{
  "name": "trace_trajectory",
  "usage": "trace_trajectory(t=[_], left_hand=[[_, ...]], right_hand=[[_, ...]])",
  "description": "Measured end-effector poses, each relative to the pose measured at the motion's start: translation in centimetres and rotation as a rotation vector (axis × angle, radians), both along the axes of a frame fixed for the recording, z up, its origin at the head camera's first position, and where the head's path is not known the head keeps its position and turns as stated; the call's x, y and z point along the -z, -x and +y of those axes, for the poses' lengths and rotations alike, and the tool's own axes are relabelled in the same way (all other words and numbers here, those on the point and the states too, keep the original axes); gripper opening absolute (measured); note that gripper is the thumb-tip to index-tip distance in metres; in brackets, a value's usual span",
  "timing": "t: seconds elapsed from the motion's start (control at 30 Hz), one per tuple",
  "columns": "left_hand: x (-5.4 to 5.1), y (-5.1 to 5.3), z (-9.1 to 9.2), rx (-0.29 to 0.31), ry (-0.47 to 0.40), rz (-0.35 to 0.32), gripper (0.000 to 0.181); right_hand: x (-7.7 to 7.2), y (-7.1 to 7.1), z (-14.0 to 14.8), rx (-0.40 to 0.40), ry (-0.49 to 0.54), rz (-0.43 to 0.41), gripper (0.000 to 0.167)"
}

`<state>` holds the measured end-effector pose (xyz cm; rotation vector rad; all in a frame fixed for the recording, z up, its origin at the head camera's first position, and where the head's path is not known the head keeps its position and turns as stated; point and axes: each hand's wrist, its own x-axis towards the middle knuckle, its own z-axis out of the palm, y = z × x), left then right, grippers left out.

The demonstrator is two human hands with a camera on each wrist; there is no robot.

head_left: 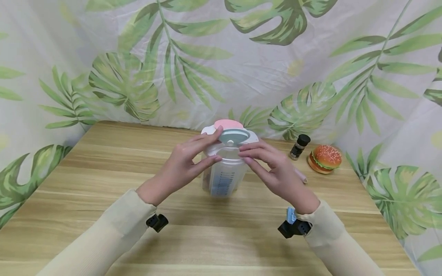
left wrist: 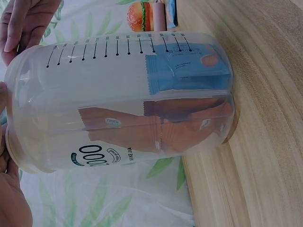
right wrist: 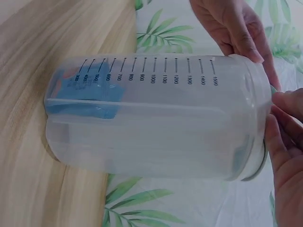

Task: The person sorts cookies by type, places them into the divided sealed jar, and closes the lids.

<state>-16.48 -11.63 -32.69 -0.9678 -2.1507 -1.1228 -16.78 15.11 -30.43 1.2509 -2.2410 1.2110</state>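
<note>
A clear plastic storage container [head_left: 241,168] with a printed measuring scale stands upright on the table. On its white lid are a pink flap [head_left: 228,124] and a teal flap [head_left: 235,136]; the teal one is raised over an opening. My left hand [head_left: 183,161] grips the lid's left side, index finger by the teal flap and thumb at the front rim. From the right, my right hand [head_left: 272,165] holds the rim beside the opening with fingers and thumb. Inside, a blue packet [left wrist: 189,71] and orange-brown packets [left wrist: 128,130] lie at the bottom in separate compartments.
At the back right stand a small black-capped bottle [head_left: 299,147] and a toy hamburger [head_left: 324,158]. A pinkish stick-like object [head_left: 301,176], partly hidden, lies behind my right hand. A leaf-patterned cloth [head_left: 193,76] hangs behind the wooden table [head_left: 121,161].
</note>
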Motion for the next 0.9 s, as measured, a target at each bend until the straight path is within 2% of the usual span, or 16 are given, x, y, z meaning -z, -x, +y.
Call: trace_trajectory(t=[0.1,0.23,0.33,0.4,0.53,0.67,0.73,0.8,0.9], left_hand=[[0.0,0.0,0.0,0.002,-0.003,-0.002,0.070],[0.1,0.1,0.0,0.002,-0.015,0.014,0.070],[0.2,0.0,0.0,0.004,-0.021,0.021,0.070],[0.2,0.0,0.0,0.004,-0.020,0.020,0.070],[0.2,-0.1,0.0,-0.004,-0.017,0.019,0.069],[0.2,-0.1,-0.1,-0.005,-0.016,0.020,0.069],[0.2,-0.1,-0.1,-0.003,-0.015,0.019,0.070],[0.2,-0.1,-0.1,0.000,-0.015,0.016,0.070],[0.2,0.0,0.0,0.002,-0.016,0.011,0.070]], right_hand=[[0.3,0.0,0.6,-0.022,0.111,-0.061,0.021],[1.0,0.6,1.5,-0.048,0.253,-0.049,0.017],[1.7,1.1,2.6,-0.022,0.301,-0.046,0.017],[2.2,1.3,3.4,0.037,0.288,-0.067,0.016],[3.2,1.7,4.9,0.225,0.159,-0.147,0.012],[4.1,2.1,6.4,0.420,-0.106,-0.288,0.014],[4.6,2.4,7.2,0.470,-0.250,-0.370,0.017],[5.4,2.9,7.9,0.487,-0.373,-0.432,0.022],[6.5,3.3,8.9,0.490,-0.491,-0.521,0.032]])
